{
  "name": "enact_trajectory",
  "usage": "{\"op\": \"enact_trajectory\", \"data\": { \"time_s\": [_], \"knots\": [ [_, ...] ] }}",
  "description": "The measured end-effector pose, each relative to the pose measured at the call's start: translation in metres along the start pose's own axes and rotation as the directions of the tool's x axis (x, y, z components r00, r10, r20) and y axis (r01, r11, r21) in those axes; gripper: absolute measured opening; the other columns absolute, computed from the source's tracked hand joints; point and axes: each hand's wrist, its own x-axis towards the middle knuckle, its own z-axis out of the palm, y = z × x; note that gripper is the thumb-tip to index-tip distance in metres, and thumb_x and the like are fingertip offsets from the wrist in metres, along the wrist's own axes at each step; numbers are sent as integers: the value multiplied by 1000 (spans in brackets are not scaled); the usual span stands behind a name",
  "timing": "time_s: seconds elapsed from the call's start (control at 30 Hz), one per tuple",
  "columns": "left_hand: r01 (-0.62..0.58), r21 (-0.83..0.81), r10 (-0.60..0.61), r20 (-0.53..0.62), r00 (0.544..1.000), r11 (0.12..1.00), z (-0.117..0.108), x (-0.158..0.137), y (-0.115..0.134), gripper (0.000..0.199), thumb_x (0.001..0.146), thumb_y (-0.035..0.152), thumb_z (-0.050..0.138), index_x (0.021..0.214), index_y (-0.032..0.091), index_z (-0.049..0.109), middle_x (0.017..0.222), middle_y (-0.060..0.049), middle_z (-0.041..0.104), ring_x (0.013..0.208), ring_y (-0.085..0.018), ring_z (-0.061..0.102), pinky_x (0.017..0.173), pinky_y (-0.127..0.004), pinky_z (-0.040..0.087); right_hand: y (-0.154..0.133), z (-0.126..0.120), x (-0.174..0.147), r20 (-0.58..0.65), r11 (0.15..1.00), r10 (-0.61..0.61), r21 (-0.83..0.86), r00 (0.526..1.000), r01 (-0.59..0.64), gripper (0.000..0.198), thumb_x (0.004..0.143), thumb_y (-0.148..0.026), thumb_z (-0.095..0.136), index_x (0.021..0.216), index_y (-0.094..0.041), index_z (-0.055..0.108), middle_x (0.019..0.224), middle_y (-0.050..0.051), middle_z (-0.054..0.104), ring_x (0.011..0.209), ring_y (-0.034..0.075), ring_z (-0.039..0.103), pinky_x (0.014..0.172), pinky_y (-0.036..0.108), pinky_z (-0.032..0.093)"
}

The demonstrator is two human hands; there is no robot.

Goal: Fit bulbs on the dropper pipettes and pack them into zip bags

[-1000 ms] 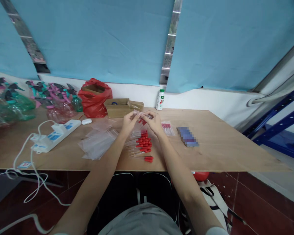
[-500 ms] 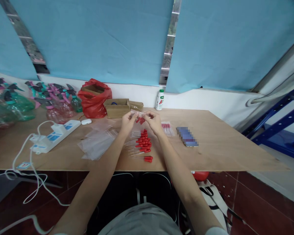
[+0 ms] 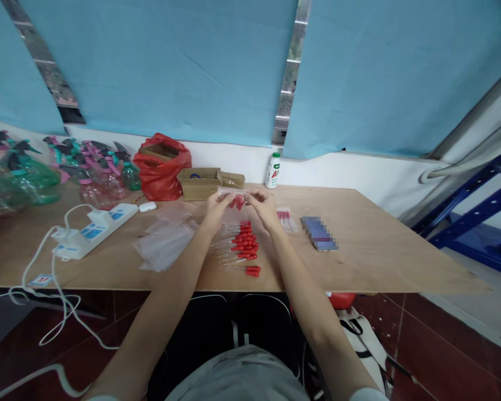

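Observation:
Between my two hands is a clear zip bag [image 3: 226, 191] with several red-bulbed droppers [image 3: 237, 201] inside. My left hand [image 3: 217, 207] pinches its left side near the top, and my right hand [image 3: 262, 206] grips the right side. Just below the hands, a pile of glass droppers with red bulbs [image 3: 246, 242] lies on the wooden table [image 3: 359, 245], bulbs pointing right. Left of my left forearm, a stack of flat clear bags [image 3: 162, 245] is spread out. A filled bag of droppers [image 3: 287, 218] rests beyond my right wrist.
A phone [image 3: 318, 233] lies to the right. Along the back stand a white bottle [image 3: 273, 170], a cardboard box [image 3: 199, 185], a red plastic bag [image 3: 162, 172] and several spray bottles [image 3: 96, 192]. A power strip [image 3: 96, 231] with trailing cables occupies the left.
The bag in my hands has tilted so more of its top edge and the red bulbs inside show. My left hand has shifted slightly left; the pile looks unchanged.

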Motion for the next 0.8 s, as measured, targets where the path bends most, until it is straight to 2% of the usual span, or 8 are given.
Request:
{"op": "enact_trajectory", "data": {
  "time_s": [0.1,0.33,0.57,0.8],
  "knots": [
    [18,-12,-18,6,1000,1000,-1,1,-1,36,71,45,96,86,17,79,84,-4,78,77,-16,69,78,-29,54,1,-1,0,3,1000,12,-3,1000,-12,36,76,-54,89,85,-21,77,84,3,76,78,18,67,77,33,58],
    [53,0,-53,-18,998,999,0,-1,1,35,68,43,96,82,16,78,81,-4,78,71,-14,67,71,-27,51,1,-5,0,-10,992,-28,-125,1000,27,36,79,-55,85,84,-20,77,83,3,75,75,17,63,72,30,52],
    [53,39,-53,0,999,998,-1,0,-1,36,70,46,95,86,17,80,86,-5,80,76,-16,70,75,-28,53,1,-4,0,16,995,17,-101,1000,-15,39,79,-58,84,87,-21,75,84,3,74,77,17,64,71,29,53],
    [69,83,-72,24,997,994,-3,-2,1,38,70,48,95,86,16,81,87,-7,81,74,-16,69,72,-28,53,-2,-7,-1,46,994,47,-101,998,-43,38,77,-56,84,87,-20,76,83,3,75,73,16,63,67,28,50]
  ]
}}
